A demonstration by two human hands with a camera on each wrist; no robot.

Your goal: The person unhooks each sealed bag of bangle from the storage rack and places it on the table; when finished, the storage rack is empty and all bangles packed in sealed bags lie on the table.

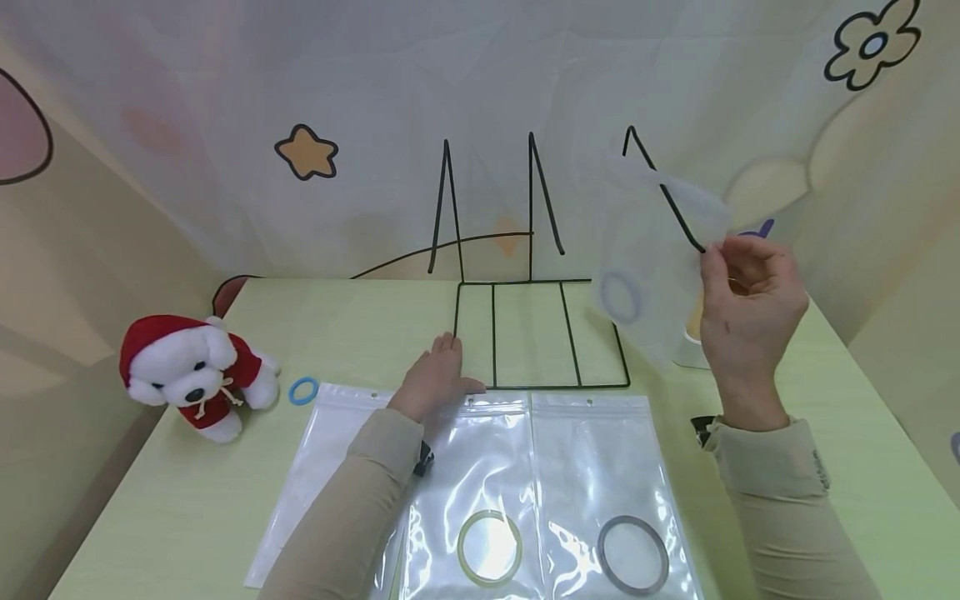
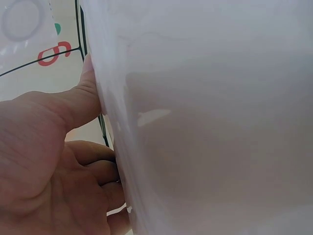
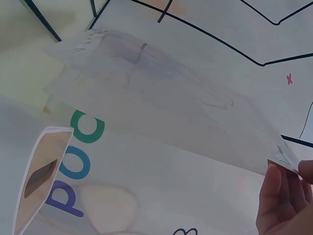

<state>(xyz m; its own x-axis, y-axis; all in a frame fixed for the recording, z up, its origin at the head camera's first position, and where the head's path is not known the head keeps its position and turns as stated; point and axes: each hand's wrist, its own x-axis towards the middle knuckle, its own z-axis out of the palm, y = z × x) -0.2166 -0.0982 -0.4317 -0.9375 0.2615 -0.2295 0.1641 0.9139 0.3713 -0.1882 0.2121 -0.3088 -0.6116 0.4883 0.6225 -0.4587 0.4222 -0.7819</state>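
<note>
A black wire rack (image 1: 530, 282) with three upright bent hooks stands on the table. At its front left corner my left hand (image 1: 435, 375) grips the frame; in the left wrist view, thumb and fingers (image 2: 100, 171) lie against the wire, partly hidden by a plastic bag (image 2: 220, 122). Raised at the right, my right hand (image 1: 753, 304) pinches the upper corner of a translucent plastic bag (image 1: 660, 275) beside the tip of the right hook (image 1: 678, 212). A purple ring (image 1: 621, 297) shows low in this bag. Its top edge crosses the hook wire; whether the wire passes through its hole I cannot tell.
Clear zip bags (image 1: 592, 450) lie at the table's front, two showing a yellow ring (image 1: 489, 548) and a grey ring (image 1: 633, 556). A blue ring (image 1: 303, 391) and a plush dog (image 1: 187, 367) are at left. Behind the right hand, an object (image 1: 692, 350) is mostly hidden.
</note>
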